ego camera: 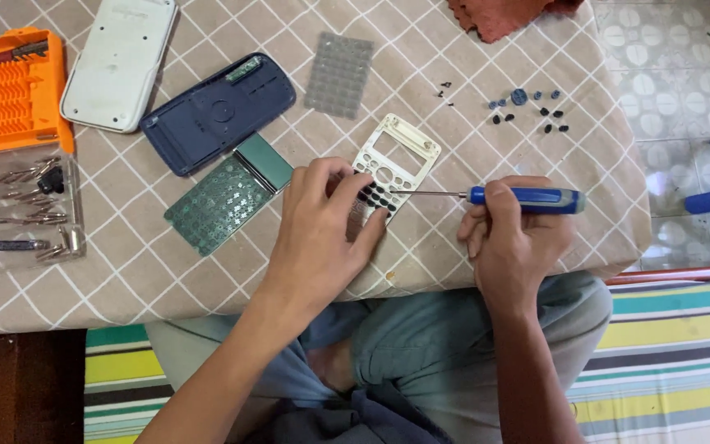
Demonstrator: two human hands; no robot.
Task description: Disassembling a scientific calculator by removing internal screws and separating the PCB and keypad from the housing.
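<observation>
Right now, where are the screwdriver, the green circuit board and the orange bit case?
Screwdriver (527, 198), head view, on its blue handle.
Green circuit board (215, 203), head view, middle of its dotted face.
Orange bit case (14, 94), head view, on its ribbed tray.
</observation>
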